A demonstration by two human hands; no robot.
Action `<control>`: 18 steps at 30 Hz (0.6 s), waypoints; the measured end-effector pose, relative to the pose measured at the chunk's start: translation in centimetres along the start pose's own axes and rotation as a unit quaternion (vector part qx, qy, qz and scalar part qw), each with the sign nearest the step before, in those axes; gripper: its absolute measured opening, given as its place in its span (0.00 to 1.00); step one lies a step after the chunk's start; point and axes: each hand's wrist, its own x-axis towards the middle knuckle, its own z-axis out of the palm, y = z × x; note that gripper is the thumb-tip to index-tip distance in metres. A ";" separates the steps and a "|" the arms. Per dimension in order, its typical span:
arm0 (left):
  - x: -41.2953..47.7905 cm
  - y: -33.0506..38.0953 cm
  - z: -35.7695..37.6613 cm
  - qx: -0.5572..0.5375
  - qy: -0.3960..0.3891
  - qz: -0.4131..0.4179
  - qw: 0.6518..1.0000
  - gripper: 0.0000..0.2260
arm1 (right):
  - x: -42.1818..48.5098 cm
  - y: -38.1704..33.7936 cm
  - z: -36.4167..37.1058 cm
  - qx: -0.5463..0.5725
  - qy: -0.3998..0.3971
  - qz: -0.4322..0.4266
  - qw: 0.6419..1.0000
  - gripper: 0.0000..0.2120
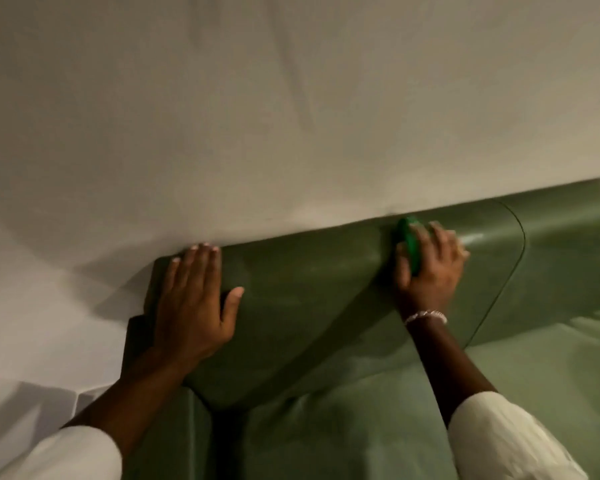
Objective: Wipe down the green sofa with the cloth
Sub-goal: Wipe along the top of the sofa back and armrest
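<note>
The green sofa (309, 299) fills the lower right of the head view, with its back cushion against a pale wall. My left hand (194, 299) lies flat on the cushion's left end, fingers spread and reaching the top edge. My right hand (430, 268) presses a bright green cloth (411, 244) against the upper part of the same cushion, near its top edge. Most of the cloth is hidden under my palm and fingers. A bracelet sits on my right wrist.
A plain pale wall (257, 116) rises directly behind the sofa back. The sofa's left arm (136, 341) ends near the wall at the left. A second back cushion (575, 237) continues to the right. The seat cushions (378, 427) lie below my arms.
</note>
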 end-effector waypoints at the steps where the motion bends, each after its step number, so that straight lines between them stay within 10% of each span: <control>1: 0.8 1.1 0.0 -0.003 -0.016 0.029 0.999 0.32 | 0.5 -0.1 0.3 0.032 0.040 0.081 0.995 0.22; 3: 2.7 3.6 0.0 -0.018 -0.039 0.092 0.995 0.31 | 0.0 -2.4 1.5 0.082 0.098 0.176 0.976 0.22; 8: 8.3 9.9 0.6 -0.036 -0.096 0.293 0.951 0.30 | -10.8 -3.3 3.2 0.134 0.011 0.020 0.991 0.23; 10: 9.6 11.2 1.6 0.020 -0.118 0.347 0.930 0.33 | -10.8 0.9 3.6 0.205 0.065 0.168 0.962 0.24; 13: 10.1 11.3 2.8 0.078 -0.105 0.371 0.919 0.34 | -6.2 8.4 3.5 0.278 0.186 0.459 0.823 0.24; 18: 10.2 10.6 3.7 0.102 -0.056 0.432 0.895 0.31 | -8.1 14.0 5.5 0.225 0.152 0.456 0.847 0.24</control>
